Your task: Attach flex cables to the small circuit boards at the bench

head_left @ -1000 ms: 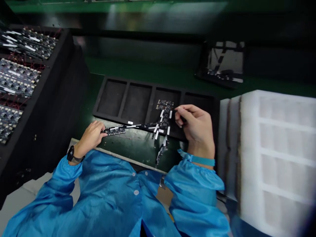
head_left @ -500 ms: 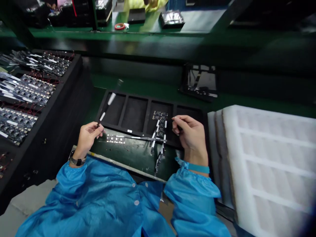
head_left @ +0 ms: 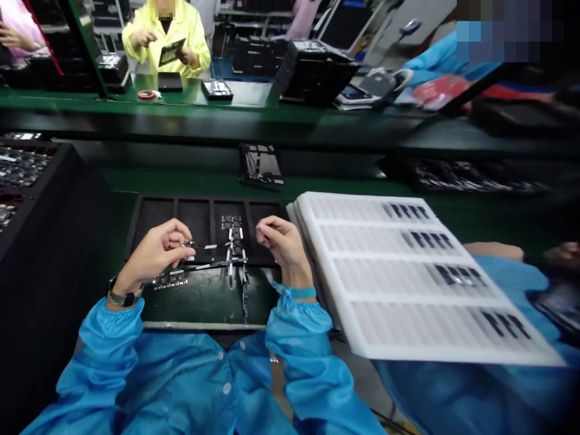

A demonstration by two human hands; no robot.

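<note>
My left hand (head_left: 156, 251) is closed in a pinch on one end of a thin circuit board strip (head_left: 206, 248) that reaches toward a pile of similar boards (head_left: 233, 241) at the front edge of a black compartment tray (head_left: 154, 214). Another board strip (head_left: 170, 279) lies on the green mat just below that hand. My right hand (head_left: 281, 241) hovers at the tray's right end with its fingers curled together; what they hold is hidden. Both arms wear blue sleeves, and a watch sits on my left wrist.
A white foam tray (head_left: 408, 272) with dark parts in its slots lies to the right. A tall black rack of boards (head_left: 27, 175) stands at the left. Across the green bench a person in yellow (head_left: 165, 36) handles a dark board. A co-worker's blue sleeve (head_left: 507, 272) is at right.
The view has tilted up and swung right, showing the far bench and people. My left hand brought its board strip down from an upright slant to lie level toward the pile.
</note>
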